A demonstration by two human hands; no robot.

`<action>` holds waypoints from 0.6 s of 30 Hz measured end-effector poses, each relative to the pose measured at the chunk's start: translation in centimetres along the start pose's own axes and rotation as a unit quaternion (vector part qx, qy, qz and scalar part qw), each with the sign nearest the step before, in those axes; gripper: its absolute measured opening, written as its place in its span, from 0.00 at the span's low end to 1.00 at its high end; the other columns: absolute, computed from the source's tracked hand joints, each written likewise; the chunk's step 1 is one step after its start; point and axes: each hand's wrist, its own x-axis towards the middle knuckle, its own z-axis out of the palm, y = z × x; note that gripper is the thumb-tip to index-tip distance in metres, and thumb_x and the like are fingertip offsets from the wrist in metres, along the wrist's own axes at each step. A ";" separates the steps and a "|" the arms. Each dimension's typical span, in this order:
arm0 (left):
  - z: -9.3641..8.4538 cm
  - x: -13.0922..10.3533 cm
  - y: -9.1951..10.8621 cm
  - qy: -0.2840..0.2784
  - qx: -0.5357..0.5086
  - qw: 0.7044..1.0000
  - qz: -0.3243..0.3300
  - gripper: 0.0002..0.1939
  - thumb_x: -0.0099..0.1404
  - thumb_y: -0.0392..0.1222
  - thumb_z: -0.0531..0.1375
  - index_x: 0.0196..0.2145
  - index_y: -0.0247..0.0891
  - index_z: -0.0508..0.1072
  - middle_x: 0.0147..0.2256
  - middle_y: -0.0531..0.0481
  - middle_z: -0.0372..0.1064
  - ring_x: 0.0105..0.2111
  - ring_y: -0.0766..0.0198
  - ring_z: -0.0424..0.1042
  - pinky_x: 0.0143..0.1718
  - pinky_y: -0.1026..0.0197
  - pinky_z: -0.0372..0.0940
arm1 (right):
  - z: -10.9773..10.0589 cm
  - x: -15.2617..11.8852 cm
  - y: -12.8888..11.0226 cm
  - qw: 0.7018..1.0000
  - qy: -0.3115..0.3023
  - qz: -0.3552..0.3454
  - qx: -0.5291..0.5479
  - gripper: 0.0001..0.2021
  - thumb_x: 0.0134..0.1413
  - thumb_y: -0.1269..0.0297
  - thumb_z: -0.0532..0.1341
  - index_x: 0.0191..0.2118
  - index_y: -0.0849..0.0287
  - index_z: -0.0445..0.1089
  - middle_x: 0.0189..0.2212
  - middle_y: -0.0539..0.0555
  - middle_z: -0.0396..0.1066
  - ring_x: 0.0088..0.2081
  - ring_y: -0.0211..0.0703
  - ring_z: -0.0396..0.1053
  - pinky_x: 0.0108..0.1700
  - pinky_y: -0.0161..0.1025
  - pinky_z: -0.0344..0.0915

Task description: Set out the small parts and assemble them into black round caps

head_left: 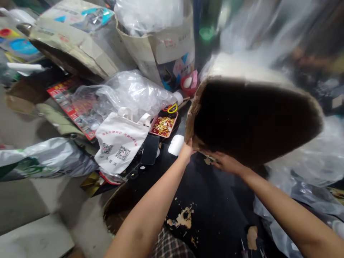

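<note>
A large cardboard box (191,111) lies tipped on its side on the black table, its dark opening facing me. At the box's lower left corner, my left hand (186,152) is closed on the edge, its fingers partly hidden. My right hand (228,162) grips the lower rim further right, its fingertips at the edge. The inside of the box is too dark to make out. Just left of my left hand is a white roll (176,144).
A pink tray (163,126) of small gold and red pieces, yellow-handled scissors (172,108), a phone (149,149) and a white cloth bag (120,141) lie to the left. Clear plastic bags (139,89) and more boxes (174,50) stand behind. The black table (215,200) has worn patches.
</note>
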 end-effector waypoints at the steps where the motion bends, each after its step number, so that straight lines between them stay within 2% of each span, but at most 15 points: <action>1: -0.6 0.6 -0.1 0.005 0.007 1.000 0.007 0.28 0.71 0.58 0.51 0.60 0.37 0.63 0.52 0.39 0.69 0.45 0.56 0.73 0.47 0.46 0.70 | 1.7 1.6 1.4 1.000 0.003 0.008 0.014 0.30 0.62 0.58 0.55 0.69 0.54 0.53 0.55 0.62 0.68 0.52 0.51 0.70 0.55 0.48 0.65; 3: -1.6 1.7 -0.3 0.011 0.028 0.999 0.024 0.27 0.71 0.58 0.51 0.59 0.37 0.63 0.52 0.40 0.69 0.45 0.56 0.73 0.47 0.46 0.70 | 3.9 4.6 3.6 0.999 0.013 0.007 0.036 0.33 0.63 0.58 0.54 0.71 0.55 0.47 0.59 0.62 0.64 0.57 0.52 0.67 0.58 0.48 0.63; 5: -2.5 2.7 -0.7 0.011 0.061 0.997 0.040 0.27 0.71 0.57 0.51 0.59 0.37 0.63 0.52 0.40 0.69 0.45 0.56 0.74 0.46 0.47 0.71 | 5.3 7.2 4.7 0.998 0.020 0.000 0.056 0.34 0.63 0.57 0.54 0.71 0.56 0.44 0.63 0.62 0.59 0.61 0.53 0.62 0.61 0.50 0.60; 8: -3.7 3.5 -1.6 0.006 0.136 0.988 0.067 0.25 0.72 0.55 0.51 0.58 0.36 0.65 0.51 0.40 0.70 0.45 0.56 0.74 0.46 0.47 0.71 | 6.9 9.4 4.8 0.996 0.029 -0.017 0.077 0.36 0.62 0.57 0.54 0.72 0.57 0.42 0.66 0.62 0.55 0.65 0.54 0.57 0.64 0.52 0.56; 11: -5.5 3.3 -2.6 0.005 0.238 0.964 0.120 0.23 0.70 0.51 0.55 0.57 0.37 0.66 0.54 0.41 0.68 0.51 0.53 0.71 0.52 0.43 0.67 | 8.1 10.1 4.0 0.995 0.038 -0.025 0.087 0.36 0.61 0.56 0.55 0.71 0.56 0.44 0.68 0.61 0.50 0.67 0.57 0.51 0.66 0.55 0.52; 14: -7.8 2.3 -3.6 0.024 0.349 0.921 0.173 0.22 0.65 0.41 0.62 0.56 0.40 0.69 0.61 0.42 0.62 0.62 0.48 0.58 0.63 0.40 0.53 | 8.8 10.0 3.4 0.994 0.056 -0.019 0.093 0.34 0.62 0.54 0.54 0.71 0.53 0.45 0.71 0.57 0.44 0.69 0.57 0.46 0.67 0.57 0.49; 16: -9.4 1.9 -4.1 0.054 0.414 0.889 0.189 0.24 0.62 0.33 0.62 0.56 0.45 0.70 0.66 0.45 0.56 0.67 0.48 0.47 0.68 0.41 0.41 | 9.1 9.8 3.2 0.993 0.071 -0.005 0.095 0.33 0.63 0.54 0.52 0.71 0.52 0.45 0.71 0.56 0.41 0.70 0.55 0.45 0.68 0.57 0.48; 18: -10.7 2.1 -4.4 0.086 0.464 0.860 0.193 0.27 0.62 0.30 0.59 0.57 0.48 0.70 0.68 0.49 0.49 0.69 0.49 0.40 0.69 0.42 0.35 | 9.5 9.6 3.2 0.992 0.081 0.015 0.096 0.32 0.63 0.53 0.51 0.71 0.51 0.45 0.71 0.56 0.44 0.69 0.56 0.47 0.67 0.58 0.50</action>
